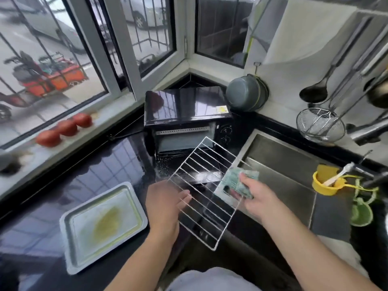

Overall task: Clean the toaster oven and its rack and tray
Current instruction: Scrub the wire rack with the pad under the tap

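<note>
A black toaster oven point(184, 106) stands in the counter corner with its door folded down. In front of it I hold the wire rack point(201, 164) tilted in the air. My left hand point(165, 204) grips the rack's left edge, fingers curled over the wires. My right hand point(256, 196) holds a green cloth point(241, 179) pressed against the rack's right side, above the sink edge. The grey baking tray point(69, 223), smeared with yellow-green residue, lies flat on the black counter at the lower left.
A steel sink point(283, 164) lies to the right, with a yellow cup point(319, 185) holding a brush at its rim. Three tomatoes point(67, 128) sit on the window sill. A pot point(245, 93), ladles and a wire strainer point(319, 124) hang on the right wall.
</note>
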{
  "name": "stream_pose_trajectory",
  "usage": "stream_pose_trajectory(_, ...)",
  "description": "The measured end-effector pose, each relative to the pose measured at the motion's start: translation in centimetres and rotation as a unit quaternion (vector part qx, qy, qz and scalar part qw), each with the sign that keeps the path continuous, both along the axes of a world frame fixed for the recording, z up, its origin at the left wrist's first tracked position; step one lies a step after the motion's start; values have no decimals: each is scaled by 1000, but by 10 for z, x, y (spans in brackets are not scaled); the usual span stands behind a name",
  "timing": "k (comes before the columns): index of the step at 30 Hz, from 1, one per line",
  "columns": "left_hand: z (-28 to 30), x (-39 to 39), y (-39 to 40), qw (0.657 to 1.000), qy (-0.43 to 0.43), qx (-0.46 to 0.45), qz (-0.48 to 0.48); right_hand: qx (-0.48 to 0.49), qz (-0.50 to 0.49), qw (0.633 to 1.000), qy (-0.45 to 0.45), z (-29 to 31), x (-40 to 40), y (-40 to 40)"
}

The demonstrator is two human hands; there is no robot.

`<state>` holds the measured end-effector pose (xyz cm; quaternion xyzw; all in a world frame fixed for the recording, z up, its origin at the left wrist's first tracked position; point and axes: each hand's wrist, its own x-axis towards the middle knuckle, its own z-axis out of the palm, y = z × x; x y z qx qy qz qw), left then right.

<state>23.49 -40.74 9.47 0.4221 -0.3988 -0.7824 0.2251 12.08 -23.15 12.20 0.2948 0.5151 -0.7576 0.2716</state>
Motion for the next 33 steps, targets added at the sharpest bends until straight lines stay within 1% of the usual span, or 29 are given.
stream_pose_trajectory(2, 4, 4, -4, 1000, 8, 13, 7, 7, -14, 1000, 24, 0, -3, -12)
stream_pose_trajectory(3, 4, 1, -4, 999, 9, 26, 29, 19, -8, 999, 34, -3, 6, -24)
stream_pose_trajectory(6, -2, -21, -15, 989, 5, 67, 130, 41, 41, 998, 30, -22, 61, -68)
stream_pose_trajectory(8, -8, -35, -28, 983, 7, 78, 167, 37, 71, 997, 14, -32, 94, -86)
stream_pose_trajectory(10, -15, -40, -34, 980, 9, 84, 178, 25, 100, 995, 4, -37, 102, -85)
stream_pose_trajectory(13, -28, -33, -32, 975, 5, 129, 183, 41, 151, 988, 15, -38, 95, -64)
stream_pose_trajectory(14, -34, -29, -33, 974, -1, 132, 183, 67, 143, 987, 21, -41, 92, -55)
stream_pose_trajectory(16, -48, -18, -46, 976, -18, 119, 181, 142, 76, 986, 42, -47, 83, -31)
stream_pose_trajectory(17, -56, -14, -55, 980, -27, 103, 170, 172, 27, 984, 45, -50, 77, -17)
stream_pose_trajectory(19, -64, -8, -73, 990, -46, 65, 117, 195, -47, 979, 37, -53, 63, 11)
stream_pose_trajectory(21, -67, -14, -92, 996, -72, 22, 37, 191, -62, 979, 32, -54, 53, 28)
stream_pose_trajectory(24, -66, -41, -116, 993, -83, -8, -80, 174, -25, 984, 25, -54, 53, 29)
stream_pose_trajectory(27, -64, -76, -134, 981, -90, 4, -174, 163, 35, 986, 22, -55, 59, 15)
stream_pose_trajectory(30, -68, -109, -146, 964, -123, 2, -238, 168, 64, 983, 21, -51, 63, 7)
stream_pose_trajectory(33, -82, -131, -156, 950, -153, 13, -273, 173, 69, 982, 21, -47, 64, 6)
